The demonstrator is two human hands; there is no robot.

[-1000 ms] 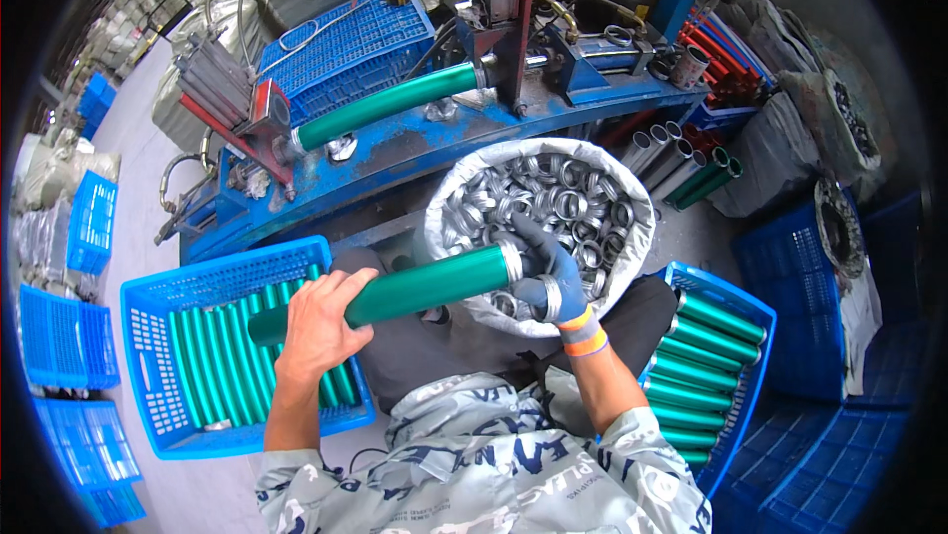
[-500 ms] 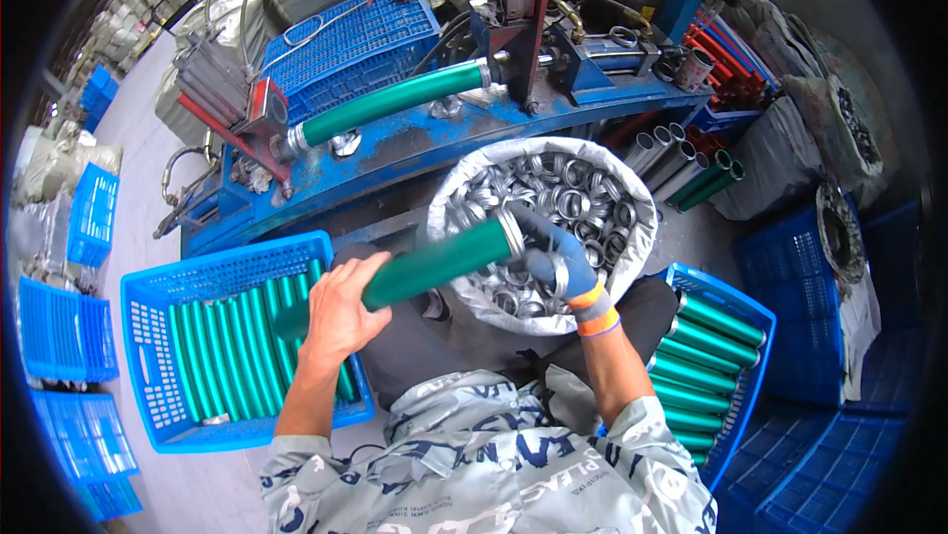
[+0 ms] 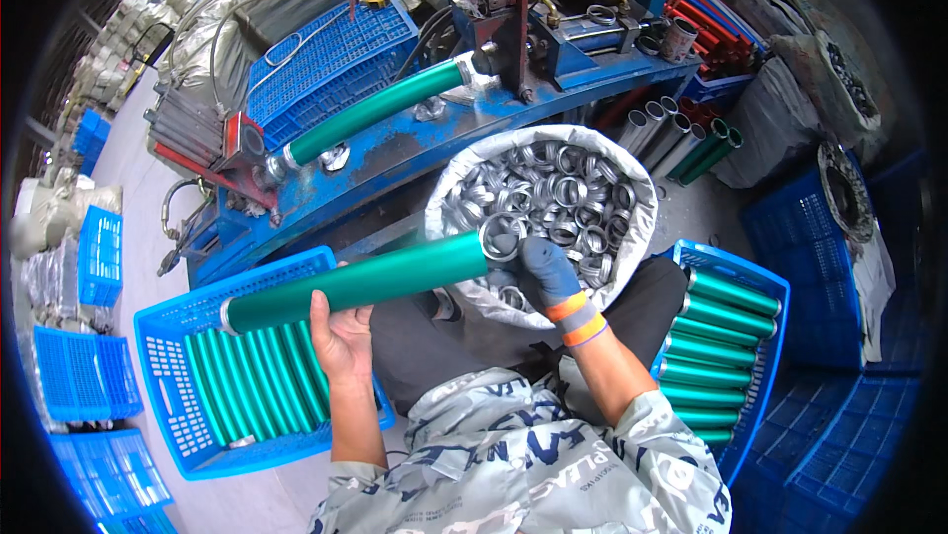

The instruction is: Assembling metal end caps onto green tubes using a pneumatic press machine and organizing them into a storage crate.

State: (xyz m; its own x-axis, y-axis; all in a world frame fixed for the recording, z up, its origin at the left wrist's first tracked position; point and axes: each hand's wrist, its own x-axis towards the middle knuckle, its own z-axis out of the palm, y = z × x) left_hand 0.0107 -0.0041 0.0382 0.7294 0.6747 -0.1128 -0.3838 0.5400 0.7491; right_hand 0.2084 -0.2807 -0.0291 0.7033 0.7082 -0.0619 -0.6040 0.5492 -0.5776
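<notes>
A green metallic tube (image 3: 365,282) lies across my left hand (image 3: 344,337), whose bare fingers curl round it from below. At the tube's left end sits a silver ring (image 3: 225,317). My right hand (image 3: 548,272), in a blue-grey glove with orange bands, grips another metal ring (image 3: 501,236) at the tube's right end. Whether that ring touches the rim or is partly on it, I cannot tell. Beneath and beyond the right hand stands a white sack (image 3: 642,193) full of loose metal rings (image 3: 568,193).
A blue crate (image 3: 163,366) at left and another blue crate (image 3: 775,337) at right hold green tubes. Ahead is a blue machine bench (image 3: 395,154) with a green tube (image 3: 370,114) clamped on it. Upright tubes (image 3: 657,134) stand behind the sack, on the right.
The tube's ringed end, earlier on the right, now appears at the left, so the tube seems turned round. My right hand has brought the loose ring to its right end.
</notes>
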